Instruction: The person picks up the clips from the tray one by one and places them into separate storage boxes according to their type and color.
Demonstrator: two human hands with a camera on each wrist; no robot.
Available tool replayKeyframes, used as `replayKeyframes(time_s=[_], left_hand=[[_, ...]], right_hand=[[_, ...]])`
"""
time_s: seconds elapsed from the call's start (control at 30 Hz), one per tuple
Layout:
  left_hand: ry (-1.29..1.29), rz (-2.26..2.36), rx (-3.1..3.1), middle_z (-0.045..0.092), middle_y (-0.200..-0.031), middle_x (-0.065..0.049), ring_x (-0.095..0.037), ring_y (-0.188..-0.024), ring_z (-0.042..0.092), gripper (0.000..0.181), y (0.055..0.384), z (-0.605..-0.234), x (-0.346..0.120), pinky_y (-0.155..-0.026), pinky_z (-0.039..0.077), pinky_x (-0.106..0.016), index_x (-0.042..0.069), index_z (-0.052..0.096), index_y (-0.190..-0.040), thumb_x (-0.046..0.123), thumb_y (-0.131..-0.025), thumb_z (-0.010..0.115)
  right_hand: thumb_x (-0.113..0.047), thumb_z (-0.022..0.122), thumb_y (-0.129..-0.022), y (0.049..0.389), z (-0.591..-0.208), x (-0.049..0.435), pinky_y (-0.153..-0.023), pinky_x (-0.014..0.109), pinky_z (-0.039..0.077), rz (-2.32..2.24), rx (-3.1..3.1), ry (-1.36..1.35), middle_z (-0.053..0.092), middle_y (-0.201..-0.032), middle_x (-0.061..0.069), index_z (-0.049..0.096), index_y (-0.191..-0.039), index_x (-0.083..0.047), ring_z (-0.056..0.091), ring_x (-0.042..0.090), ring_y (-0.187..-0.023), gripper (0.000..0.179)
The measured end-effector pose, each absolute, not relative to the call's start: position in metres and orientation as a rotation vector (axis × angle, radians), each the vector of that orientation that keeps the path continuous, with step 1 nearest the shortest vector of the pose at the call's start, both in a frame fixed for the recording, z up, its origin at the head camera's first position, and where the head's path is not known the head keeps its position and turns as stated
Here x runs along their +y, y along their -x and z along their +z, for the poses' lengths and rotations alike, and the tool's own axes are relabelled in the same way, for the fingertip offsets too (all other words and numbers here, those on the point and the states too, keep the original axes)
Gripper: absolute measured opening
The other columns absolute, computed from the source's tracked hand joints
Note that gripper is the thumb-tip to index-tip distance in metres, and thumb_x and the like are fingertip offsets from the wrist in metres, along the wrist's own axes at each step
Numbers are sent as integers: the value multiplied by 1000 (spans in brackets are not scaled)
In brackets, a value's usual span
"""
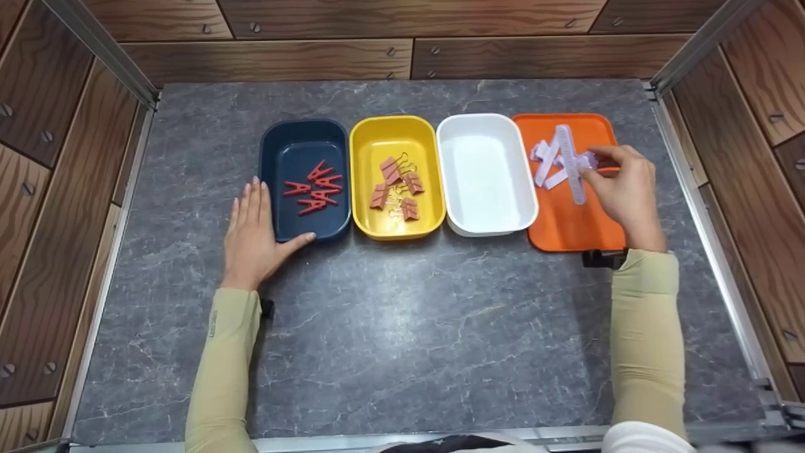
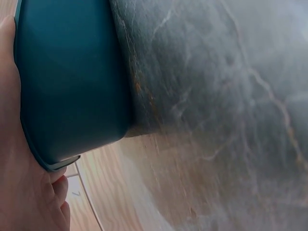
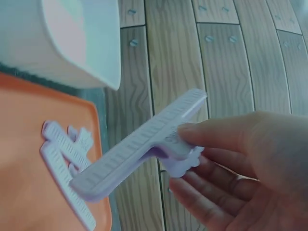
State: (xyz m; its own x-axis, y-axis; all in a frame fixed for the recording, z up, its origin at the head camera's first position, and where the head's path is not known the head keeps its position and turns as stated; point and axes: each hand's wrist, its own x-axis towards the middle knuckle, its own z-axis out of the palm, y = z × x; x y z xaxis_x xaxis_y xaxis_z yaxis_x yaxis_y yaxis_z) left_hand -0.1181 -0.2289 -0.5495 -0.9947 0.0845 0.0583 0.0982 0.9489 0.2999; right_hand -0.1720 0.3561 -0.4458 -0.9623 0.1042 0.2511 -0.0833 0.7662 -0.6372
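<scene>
In the head view my right hand [image 1: 626, 185] pinches a lavender bag clip [image 1: 571, 165] by its grip tabs, thumb on one side and fingers on the other. The right wrist view shows this long ribbed clip [image 3: 139, 144] raised above the orange tray [image 3: 29, 168]. More lavender bag clips [image 3: 65, 168] lie on that tray. My left hand [image 1: 251, 242] rests against the dark blue bin [image 1: 295, 226], straight fingers along its left side and thumb at the front rim. Small red clothespins [image 1: 321, 189] lie in this bin.
A yellow bin [image 1: 398, 231] with several pink binder clips [image 1: 391, 170] stands beside the blue one. Then comes an empty white bin [image 1: 487, 176], right next to the orange tray. All stand in a row on a grey marbled table [image 1: 402, 327] with metal rails at its sides.
</scene>
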Motion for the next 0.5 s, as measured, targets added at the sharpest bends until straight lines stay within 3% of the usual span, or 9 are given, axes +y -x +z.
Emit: replayKeyframes(time_s=[0.5], left_hand=[[155, -477, -3048, -2, -169, -14, -27, -155, -3, 130, 118, -549, -229, -123, -8, -36, 0, 3, -162, 90, -79, 49]], right_hand=[[-9, 80, -89, 170, -427, 332, -89, 24, 55, 1067, -2468, 72, 67, -104, 8, 77, -118, -6, 68, 21, -98, 30]])
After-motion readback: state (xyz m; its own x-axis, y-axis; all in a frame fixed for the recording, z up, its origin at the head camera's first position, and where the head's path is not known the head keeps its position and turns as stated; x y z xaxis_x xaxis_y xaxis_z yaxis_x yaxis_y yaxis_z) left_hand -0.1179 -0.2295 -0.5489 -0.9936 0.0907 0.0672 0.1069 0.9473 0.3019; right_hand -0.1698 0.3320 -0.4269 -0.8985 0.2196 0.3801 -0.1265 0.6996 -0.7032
